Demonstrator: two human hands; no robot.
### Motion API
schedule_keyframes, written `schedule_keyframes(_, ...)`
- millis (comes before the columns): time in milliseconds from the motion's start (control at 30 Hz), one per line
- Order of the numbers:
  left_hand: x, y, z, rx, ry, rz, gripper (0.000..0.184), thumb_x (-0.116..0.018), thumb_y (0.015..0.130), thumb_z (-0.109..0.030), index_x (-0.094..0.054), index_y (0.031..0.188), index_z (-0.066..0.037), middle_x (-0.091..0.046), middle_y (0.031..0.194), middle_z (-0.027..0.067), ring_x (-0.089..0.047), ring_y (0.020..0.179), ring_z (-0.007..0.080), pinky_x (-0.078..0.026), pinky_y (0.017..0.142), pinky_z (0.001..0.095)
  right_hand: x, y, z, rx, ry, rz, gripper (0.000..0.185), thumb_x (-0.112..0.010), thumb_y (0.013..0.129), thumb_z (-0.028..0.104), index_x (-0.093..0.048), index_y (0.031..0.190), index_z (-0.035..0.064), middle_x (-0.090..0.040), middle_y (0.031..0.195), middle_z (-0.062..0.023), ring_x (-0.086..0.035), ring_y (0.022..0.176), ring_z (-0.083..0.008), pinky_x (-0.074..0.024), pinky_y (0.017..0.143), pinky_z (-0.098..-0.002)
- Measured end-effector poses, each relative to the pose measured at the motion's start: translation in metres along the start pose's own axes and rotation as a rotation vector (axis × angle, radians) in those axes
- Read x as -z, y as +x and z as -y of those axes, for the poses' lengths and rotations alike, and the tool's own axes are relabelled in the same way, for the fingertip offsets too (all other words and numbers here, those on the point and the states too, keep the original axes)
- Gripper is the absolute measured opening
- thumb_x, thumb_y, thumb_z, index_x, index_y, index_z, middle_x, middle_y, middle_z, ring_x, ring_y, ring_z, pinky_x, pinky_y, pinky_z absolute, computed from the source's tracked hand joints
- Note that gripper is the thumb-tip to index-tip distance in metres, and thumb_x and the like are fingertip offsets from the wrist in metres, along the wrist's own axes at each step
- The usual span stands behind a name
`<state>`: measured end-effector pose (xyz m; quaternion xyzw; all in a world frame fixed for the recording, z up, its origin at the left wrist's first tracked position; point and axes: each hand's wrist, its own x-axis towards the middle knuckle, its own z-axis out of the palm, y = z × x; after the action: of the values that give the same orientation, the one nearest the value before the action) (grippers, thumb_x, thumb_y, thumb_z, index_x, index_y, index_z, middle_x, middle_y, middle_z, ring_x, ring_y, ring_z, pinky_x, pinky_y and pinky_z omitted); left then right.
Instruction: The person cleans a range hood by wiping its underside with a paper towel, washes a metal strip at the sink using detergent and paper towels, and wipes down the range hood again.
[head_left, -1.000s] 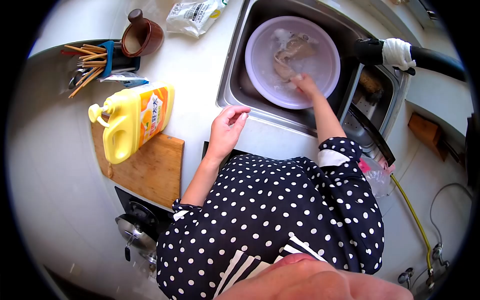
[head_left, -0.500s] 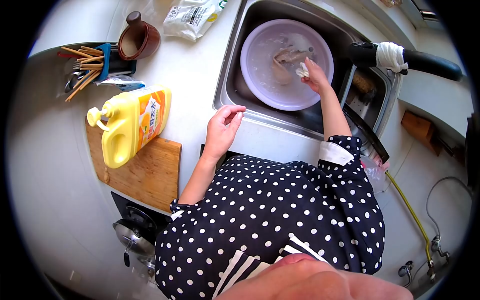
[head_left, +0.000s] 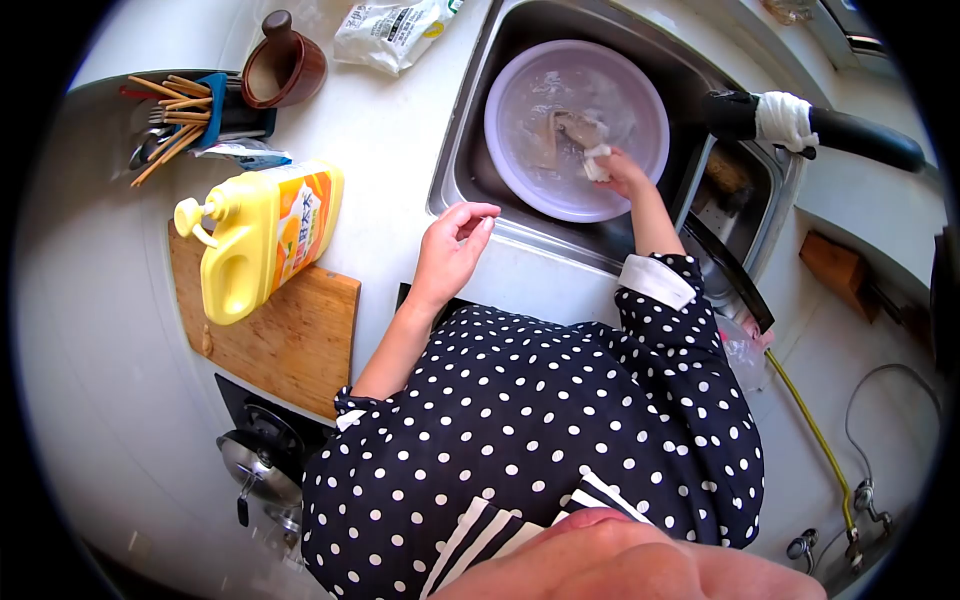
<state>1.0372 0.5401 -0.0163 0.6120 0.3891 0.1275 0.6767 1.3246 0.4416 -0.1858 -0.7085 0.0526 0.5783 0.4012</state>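
My right hand [head_left: 626, 176] is closed on a crumpled white cloth [head_left: 597, 163], low over the right side of a pale purple basin [head_left: 497, 165]. Cloudy water fills the basin, and a limp beige-brown piece [head_left: 578, 130] lies in it; its kind is unclear. Around the basin is the steel sink [head_left: 455, 165]. My left hand [head_left: 452, 255] hovers by the sink's near left edge with loosely bent fingers, thumb a little apart, and nothing visible in it.
A yellow pump bottle [head_left: 270, 240] stands at a wooden cutting board [head_left: 290, 335] on the left. Behind it are a utensil holder [head_left: 215, 110], a brown mortar [head_left: 290, 75] and a white packet [head_left: 390, 35]. A black faucet [head_left: 735, 115] reaches over the sink's right side.
My right hand has moved slightly nearer to me with the white cloth, which now hangs lower at the water. The beige-brown piece has shifted in the basin. My left hand is nearly still.
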Motion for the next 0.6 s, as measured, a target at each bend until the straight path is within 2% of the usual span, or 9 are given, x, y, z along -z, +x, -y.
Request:
schedule_keyframes(67,-0.003,0.001,-0.004,-0.015,0.004,0.013,0.016,-0.054,0.085,-0.009,-0.060,0.096,0.001,-0.056,0.090,0.0049,-0.054,0.079,0.0098,-0.044,0.072,0.0225,0.007,-0.023,0.023,0.010,0.258,0.188,0.031,-0.053,0.074,0.011,-0.054,0.105,0.0059,-0.056,0.104,-0.0095,-0.056,0.097,-0.0260,-0.0435,0.085,-0.0399)
schedule_keyframes(167,-0.010,0.001,-0.009,-0.053,0.007,0.050,0.016,-0.054,0.085,-0.009,-0.060,0.096,0.001,-0.056,0.090,0.0050,-0.054,0.079,0.0100,-0.045,0.072,0.0227,0.012,-0.039,0.030,0.125,0.463,0.279,0.030,-0.051,0.077,0.015,-0.054,0.105,0.0038,-0.055,0.106,-0.0127,-0.054,0.099,-0.0291,-0.0408,0.088,-0.0412)
schedule_keyframes(200,-0.012,0.000,-0.011,-0.068,0.009,0.066,0.016,-0.054,0.085,-0.010,-0.060,0.096,0.001,-0.056,0.089,0.0050,-0.055,0.079,0.0101,-0.045,0.072,0.0227,0.003,-0.059,0.041,0.119,0.544,0.169,0.030,-0.051,0.082,0.012,-0.047,0.109,0.0009,-0.052,0.111,-0.0184,-0.053,0.103,-0.0284,-0.0418,0.089,-0.0387)
schedule_keyframes(300,-0.013,-0.010,-0.032,-0.142,0.045,0.090,0.016,-0.052,0.087,-0.009,-0.058,0.098,0.001,-0.058,0.092,0.0044,-0.055,0.086,0.0102,-0.044,0.077,0.0216,-0.014,-0.099,0.051,0.254,0.738,0.258,0.030,-0.049,0.085,0.006,-0.038,0.113,0.0006,-0.052,0.113,-0.0216,-0.053,0.103,-0.0282,-0.0435,0.088,-0.0359)
schedule_keyframes(333,-0.010,-0.013,-0.036,-0.164,0.030,0.069,0.016,-0.053,0.086,-0.009,-0.059,0.097,0.001,-0.057,0.091,0.0047,-0.055,0.084,0.0103,-0.044,0.075,0.0218,-0.020,-0.109,0.054,0.218,0.800,0.197,0.034,-0.047,0.087,0.001,-0.030,0.117,0.0035,-0.051,0.114,-0.0238,-0.053,0.105,-0.0295,-0.0477,0.083,-0.0322)
schedule_keyframes(433,0.001,-0.019,-0.045,-0.211,-0.001,0.005,0.015,-0.054,0.085,-0.009,-0.060,0.095,0.000,-0.056,0.089,0.0053,-0.055,0.080,0.0104,-0.044,0.073,0.0222,-0.017,-0.083,0.037,0.319,0.671,0.239,0.026,-0.044,0.089,0.006,-0.035,0.114,0.0050,-0.056,0.102,-0.0186,-0.058,0.089,-0.0236,-0.0495,0.064,-0.0261)
schedule_keyframes(533,0.013,-0.027,-0.050,-0.239,0.013,-0.036,0.014,-0.055,0.084,-0.008,-0.061,0.094,0.000,-0.057,0.089,0.0049,-0.055,0.079,0.0098,-0.044,0.071,0.0213,-0.011,-0.072,0.031,0.347,0.782,0.404,0.015,-0.041,0.092,0.013,-0.042,0.104,0.0048,-0.054,0.081,-0.0090,-0.052,0.063,-0.0146,-0.0389,0.045,-0.0206)
schedule_keyframes(600,0.018,-0.031,-0.052,-0.259,0.020,-0.051,0.014,-0.055,0.084,-0.008,-0.061,0.094,-0.001,-0.057,0.088,0.0048,-0.055,0.079,0.0097,-0.044,0.071,0.0212,-0.018,-0.084,0.039,0.328,0.733,0.279,0.018,-0.040,0.093,0.021,-0.045,0.099,0.0047,-0.048,0.071,-0.0046,-0.043,0.053,-0.0116,-0.0309,0.041,-0.0199)
